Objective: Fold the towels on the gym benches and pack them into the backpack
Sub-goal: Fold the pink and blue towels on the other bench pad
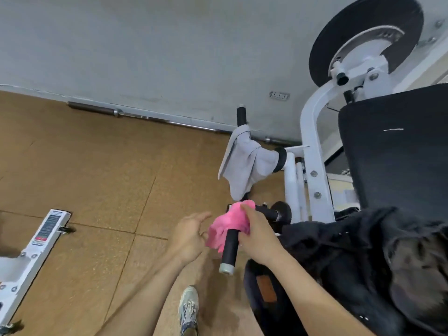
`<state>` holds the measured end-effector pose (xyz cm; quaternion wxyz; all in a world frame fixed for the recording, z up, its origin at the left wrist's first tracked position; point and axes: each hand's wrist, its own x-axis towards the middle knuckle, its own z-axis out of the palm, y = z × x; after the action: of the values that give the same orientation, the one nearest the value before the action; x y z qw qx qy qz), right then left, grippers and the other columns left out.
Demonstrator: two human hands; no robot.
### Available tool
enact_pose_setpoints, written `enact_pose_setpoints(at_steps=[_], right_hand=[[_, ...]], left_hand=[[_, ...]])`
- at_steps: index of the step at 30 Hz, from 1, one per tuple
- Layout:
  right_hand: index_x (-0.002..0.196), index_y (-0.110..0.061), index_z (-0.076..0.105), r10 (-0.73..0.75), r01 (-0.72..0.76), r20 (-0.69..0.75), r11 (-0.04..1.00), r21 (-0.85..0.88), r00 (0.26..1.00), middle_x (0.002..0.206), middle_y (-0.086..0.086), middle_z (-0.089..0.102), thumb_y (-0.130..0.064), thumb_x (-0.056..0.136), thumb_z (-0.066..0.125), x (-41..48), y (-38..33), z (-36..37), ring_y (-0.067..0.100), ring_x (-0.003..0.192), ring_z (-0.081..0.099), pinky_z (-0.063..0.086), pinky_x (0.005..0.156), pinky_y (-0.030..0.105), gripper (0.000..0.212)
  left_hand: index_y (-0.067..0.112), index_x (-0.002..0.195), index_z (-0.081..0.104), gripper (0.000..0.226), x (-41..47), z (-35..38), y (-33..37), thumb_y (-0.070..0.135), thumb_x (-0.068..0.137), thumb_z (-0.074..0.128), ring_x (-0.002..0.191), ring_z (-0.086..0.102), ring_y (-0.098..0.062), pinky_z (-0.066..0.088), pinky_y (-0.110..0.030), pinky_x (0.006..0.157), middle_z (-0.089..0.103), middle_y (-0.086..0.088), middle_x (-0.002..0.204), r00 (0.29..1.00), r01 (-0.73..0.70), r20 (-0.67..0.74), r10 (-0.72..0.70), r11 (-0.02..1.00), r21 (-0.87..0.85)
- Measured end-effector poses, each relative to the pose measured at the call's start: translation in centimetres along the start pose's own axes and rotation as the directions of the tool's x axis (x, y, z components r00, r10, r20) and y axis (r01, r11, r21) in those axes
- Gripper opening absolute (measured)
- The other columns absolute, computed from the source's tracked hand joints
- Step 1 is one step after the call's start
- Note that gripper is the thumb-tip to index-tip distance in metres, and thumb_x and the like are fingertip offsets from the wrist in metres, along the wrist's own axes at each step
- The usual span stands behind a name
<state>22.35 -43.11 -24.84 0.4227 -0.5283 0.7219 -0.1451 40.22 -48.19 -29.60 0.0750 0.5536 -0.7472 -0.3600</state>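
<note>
Two towels: a pink towel (pixel 224 230) draped over the near handle (pixel 229 251) and a grey towel (pixel 244 166) hanging beyond it. The right hand (pixel 257 236) grips the pink towel. The left hand (pixel 189 236) is loosely spread and holds nothing, just left of the handle. One backpack (pixel 264 294) sits below-right of the handle, with open floor (pixel 97 178) to the left.

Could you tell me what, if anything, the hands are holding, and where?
The right hand grips the pink towel where it drapes over the handle; the left hand holds nothing.

One pink towel (pixel 224 230), one grey towel (pixel 244 163) (two total), two hands (pixel 189 236) (pixel 257 238), one backpack (pixel 327 263)
</note>
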Motion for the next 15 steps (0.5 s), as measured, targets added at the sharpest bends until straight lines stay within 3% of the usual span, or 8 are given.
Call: enact_pose_setpoints(at_steps=[2,3,6,9,12,13,15], right_hand=[[0.147,-0.025,0.034,0.102,-0.103,-0.042,0.995,-0.006,0.994,0.139,0.007,0.041,-0.015,0.087,0.05,1.0,0.0,1.6,0.027,0.118,0.054,0.048,0.097,0.042,0.063],[0.146,-0.023,0.037,0.141,-0.143,-0.092,0.99,-0.016,0.986,0.137,0.007,0.041,-0.014,0.088,0.051,1.2,-0.3,2.1,0.027,0.116,0.054,0.048,0.096,0.041,0.06],[0.132,-0.022,0.05,0.165,-0.188,-0.193,0.976,-0.106,0.967,0.12,0.005,0.048,-0.016,0.087,0.053,1.3,-1.5,2.7,0.026,0.103,0.056,0.049,0.088,0.041,0.045],[0.115,-0.022,0.058,0.109,-0.14,-0.165,0.971,-0.192,0.98,0.105,0.0,0.056,-0.021,0.088,0.051,0.7,-2.6,1.8,0.021,0.093,0.058,0.049,0.079,0.038,0.028],[0.102,-0.022,0.067,0.131,-0.105,-0.217,0.986,0.129,0.967,0.09,-0.005,0.068,-0.018,0.091,0.052,-0.7,-4.5,-0.3,0.01,0.084,0.063,0.049,0.074,0.026,0.019],[0.098,-0.021,0.071,0.163,-0.102,-0.211,0.956,0.273,0.964,0.088,-0.003,0.072,-0.018,0.093,0.053,-1.3,-5.4,-1.3,0.01,0.084,0.066,0.05,0.074,0.024,0.019],[0.098,-0.014,0.075,0.2,-0.132,-0.057,0.808,0.575,0.978,0.092,0.006,0.075,-0.022,0.094,0.059,-2.7,-6.4,-3.3,0.019,0.085,0.07,0.052,0.074,0.026,0.018]], left_hand=[[0.013,0.142,0.047,0.058,1.7,0.3,0.5,0.006,0.086,0.063,0.129,0.048,-0.024,0.031,-0.024,0.105,0.055,-0.007,0.138,0.99,-0.07,0.118,0.078,0.995,-0.069],[0.011,0.138,0.051,0.056,2.3,0.5,0.8,0.004,0.084,0.063,0.121,0.054,-0.026,0.037,-0.027,0.102,0.06,-0.009,0.13,0.981,-0.086,0.164,0.108,0.988,-0.131],[0.015,0.117,0.066,0.037,3.2,1.0,0.8,0.005,0.082,0.057,0.091,0.064,-0.019,0.045,-0.028,0.078,0.071,-0.003,0.103,0.96,-0.024,0.254,0.114,0.944,-0.33],[0.016,0.099,0.068,0.02,3.7,0.2,0.4,0.017,0.083,0.057,0.078,0.06,-0.012,0.047,-0.03,0.075,0.069,0.003,0.089,0.959,0.073,0.278,0.057,0.897,-0.435],[0.003,0.088,0.067,0.034,3.5,-2.6,1.3,0.034,0.079,0.055,0.069,0.055,-0.014,0.042,-0.033,0.069,0.062,-0.004,0.075,0.962,0.081,0.257,0.095,0.796,-0.6],[-0.001,0.087,0.065,0.036,3.4,-3.8,1.9,0.033,0.082,0.057,0.069,0.055,-0.016,0.041,-0.033,0.067,0.061,-0.007,0.075,0.954,0.098,0.278,0.114,0.756,-0.647],[0.0,0.089,0.068,0.028,3.4,-6.2,2.8,0.027,0.09,0.062,0.072,0.059,-0.022,0.044,-0.034,0.067,0.064,-0.012,0.079,0.905,0.186,0.392,0.164,0.676,-0.713]])
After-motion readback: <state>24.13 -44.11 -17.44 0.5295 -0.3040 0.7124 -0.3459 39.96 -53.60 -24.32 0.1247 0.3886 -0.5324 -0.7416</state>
